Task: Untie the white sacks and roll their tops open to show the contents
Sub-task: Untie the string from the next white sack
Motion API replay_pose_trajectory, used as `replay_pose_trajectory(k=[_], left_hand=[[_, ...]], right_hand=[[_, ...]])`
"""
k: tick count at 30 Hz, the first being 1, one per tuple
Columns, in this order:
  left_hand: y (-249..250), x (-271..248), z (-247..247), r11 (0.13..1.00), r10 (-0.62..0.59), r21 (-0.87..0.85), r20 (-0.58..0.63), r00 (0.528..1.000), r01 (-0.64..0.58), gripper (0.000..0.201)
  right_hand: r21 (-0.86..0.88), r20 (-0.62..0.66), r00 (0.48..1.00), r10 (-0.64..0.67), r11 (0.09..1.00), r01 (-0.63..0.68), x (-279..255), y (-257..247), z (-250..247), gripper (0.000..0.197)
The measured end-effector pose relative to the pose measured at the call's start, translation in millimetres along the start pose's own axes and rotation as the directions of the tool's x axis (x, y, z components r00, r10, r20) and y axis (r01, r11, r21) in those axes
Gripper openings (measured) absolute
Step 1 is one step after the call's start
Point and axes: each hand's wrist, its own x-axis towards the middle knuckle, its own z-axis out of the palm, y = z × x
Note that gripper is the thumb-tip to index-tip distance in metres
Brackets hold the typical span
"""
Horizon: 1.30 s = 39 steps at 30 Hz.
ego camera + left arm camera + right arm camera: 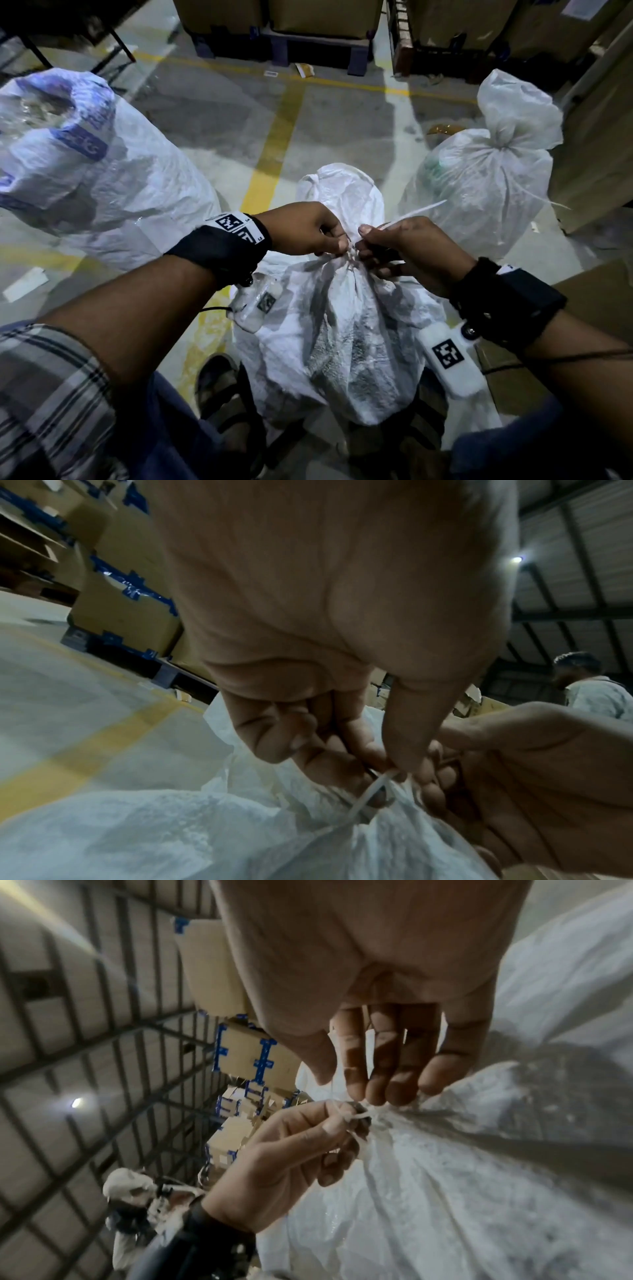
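Between both hands' fingers (337,241) (pinched): sack tie (363,799)

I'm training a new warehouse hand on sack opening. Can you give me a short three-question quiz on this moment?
1. True or false: the middle sack is already untied.
2. Which hands work the tie? A) left only B) right only C) both
3. Fill in: the sack on the right is still ____ at its neck.

Key: 1 false; 2 C, the left hand and right hand both pinch it; 3 tied.
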Motion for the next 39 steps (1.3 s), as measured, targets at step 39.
replay_pose_trajectory(k=[39], left_hand=[[-6.1,3.3,9.8,0.945,-0.1,-0.317,-0.045,0.994,0.081,0.008]], right_hand=[[0.078,-0.047,0.998,0.031,0.997,-0.027,1.0,12.6,2.1,0.025]])
